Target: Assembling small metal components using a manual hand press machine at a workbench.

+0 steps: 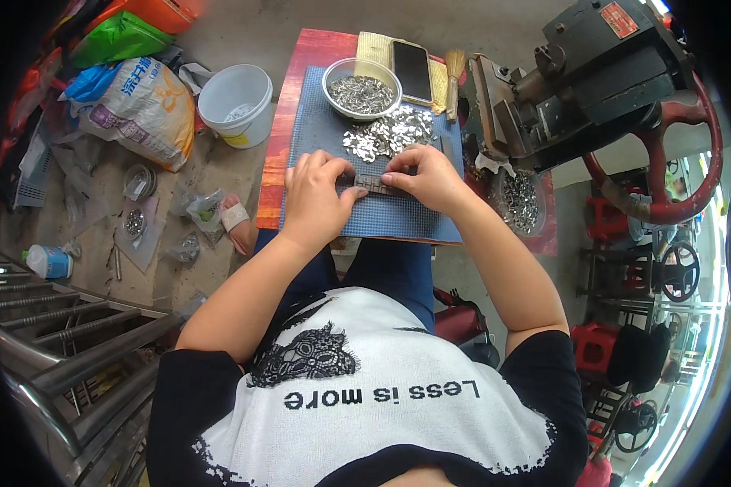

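A short dark metal bar [371,183] with a row of small cross divisions lies on the blue ribbed mat [382,217], close to its near side. My left hand [310,193] is closed round the bar's left end, the thumb along its near edge. At the right end, the thumb and curled fingers of my right hand [430,180] grip the bar; whether a small piece is also between those fingertips is hidden. Just beyond my hands lies a spread of shiny flat metal pieces [391,134]. Behind them stands a clear round bowl [324,88] filled with small metal parts.
A phone [412,71] and a brush [452,85] lie at the table's far edge. The machine [581,85] with a red handwheel [713,154] stands right, above a tray of metal parts [518,201]. A white bucket [256,126] and bags [138,109] sit left.
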`<state>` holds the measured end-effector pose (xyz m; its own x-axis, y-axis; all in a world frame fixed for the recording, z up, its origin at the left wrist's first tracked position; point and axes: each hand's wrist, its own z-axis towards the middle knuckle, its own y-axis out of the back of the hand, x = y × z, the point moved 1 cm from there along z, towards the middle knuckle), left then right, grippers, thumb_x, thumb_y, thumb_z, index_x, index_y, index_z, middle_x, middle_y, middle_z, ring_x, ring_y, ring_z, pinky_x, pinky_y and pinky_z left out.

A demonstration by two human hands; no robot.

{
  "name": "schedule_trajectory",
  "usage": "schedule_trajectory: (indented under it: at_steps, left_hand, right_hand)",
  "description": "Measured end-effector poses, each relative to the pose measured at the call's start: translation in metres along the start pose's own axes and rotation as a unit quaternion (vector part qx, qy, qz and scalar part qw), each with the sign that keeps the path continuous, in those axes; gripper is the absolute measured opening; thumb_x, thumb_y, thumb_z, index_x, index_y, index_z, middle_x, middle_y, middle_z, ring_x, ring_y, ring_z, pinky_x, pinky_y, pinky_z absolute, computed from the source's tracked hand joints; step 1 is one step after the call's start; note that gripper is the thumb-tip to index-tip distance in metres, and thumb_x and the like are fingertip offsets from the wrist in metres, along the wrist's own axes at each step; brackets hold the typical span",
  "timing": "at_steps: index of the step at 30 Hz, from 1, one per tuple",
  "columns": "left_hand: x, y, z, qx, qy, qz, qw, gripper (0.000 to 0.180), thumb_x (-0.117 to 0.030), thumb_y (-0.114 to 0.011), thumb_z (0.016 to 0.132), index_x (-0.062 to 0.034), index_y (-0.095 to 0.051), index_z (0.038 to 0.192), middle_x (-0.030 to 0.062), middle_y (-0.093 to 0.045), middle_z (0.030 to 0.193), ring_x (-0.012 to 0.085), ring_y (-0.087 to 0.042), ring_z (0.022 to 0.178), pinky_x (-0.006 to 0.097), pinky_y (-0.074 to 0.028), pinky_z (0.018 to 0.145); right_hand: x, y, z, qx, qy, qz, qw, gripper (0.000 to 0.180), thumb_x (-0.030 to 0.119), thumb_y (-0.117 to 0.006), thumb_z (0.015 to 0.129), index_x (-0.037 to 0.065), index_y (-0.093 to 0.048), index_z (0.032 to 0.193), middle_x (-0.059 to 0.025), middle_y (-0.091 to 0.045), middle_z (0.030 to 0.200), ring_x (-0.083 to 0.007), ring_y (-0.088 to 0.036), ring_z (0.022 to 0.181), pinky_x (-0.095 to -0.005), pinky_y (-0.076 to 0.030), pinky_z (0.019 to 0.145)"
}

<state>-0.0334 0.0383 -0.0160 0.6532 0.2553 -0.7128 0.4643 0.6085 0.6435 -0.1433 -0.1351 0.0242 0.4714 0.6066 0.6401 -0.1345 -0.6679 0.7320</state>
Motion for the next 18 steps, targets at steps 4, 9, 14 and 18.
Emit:
schedule_trajectory:
  at_steps: [4,9,14,18]
  left_hand:
    - [0.001,0.000,0.002,0.008,0.003,0.002,1.000,0.023,-0.023,-0.082,0.074,-0.0090,-0.071,0.088,0.0059,-0.061,0.095,0.0265,-0.055,0.101,0.040,-0.037,0.091]
    - [-0.001,-0.001,0.002,0.017,0.000,0.009,1.000,0.023,-0.024,-0.082,0.074,-0.0094,-0.071,0.089,0.0060,-0.061,0.096,0.0268,-0.055,0.102,0.040,-0.037,0.091]
    - [0.002,0.000,0.003,0.020,0.007,0.001,1.000,0.023,-0.023,-0.082,0.074,-0.0096,-0.071,0.090,0.0060,-0.062,0.097,0.0270,-0.055,0.102,0.041,-0.038,0.091]
    - [0.001,-0.001,0.003,0.021,0.003,0.003,1.000,0.024,-0.023,-0.082,0.074,-0.0095,-0.071,0.090,0.0059,-0.062,0.096,0.0268,-0.055,0.102,0.041,-0.038,0.090]
  right_hand:
    - [-0.013,0.002,-0.004,-0.029,0.050,0.002,0.998,0.023,0.023,-0.081,0.078,0.005,-0.077,0.093,-0.0106,-0.065,0.083,-0.0228,-0.063,0.078,-0.0350,-0.051,0.072]
    - [-0.015,0.003,-0.006,-0.038,0.037,0.014,0.999,0.024,0.026,-0.079,0.080,0.005,-0.077,0.092,-0.0120,-0.067,0.085,-0.0241,-0.064,0.080,-0.0358,-0.051,0.074]
    - [-0.011,0.000,-0.005,-0.024,0.014,0.000,1.000,0.022,0.023,-0.080,0.080,0.004,-0.075,0.090,-0.0089,-0.064,0.089,-0.0221,-0.061,0.088,-0.0332,-0.050,0.080]
    - [-0.024,0.007,-0.010,-0.040,0.029,-0.017,0.999,0.019,0.020,-0.080,0.079,0.005,-0.076,0.090,-0.0093,-0.063,0.089,-0.0245,-0.062,0.091,-0.0347,-0.049,0.084]
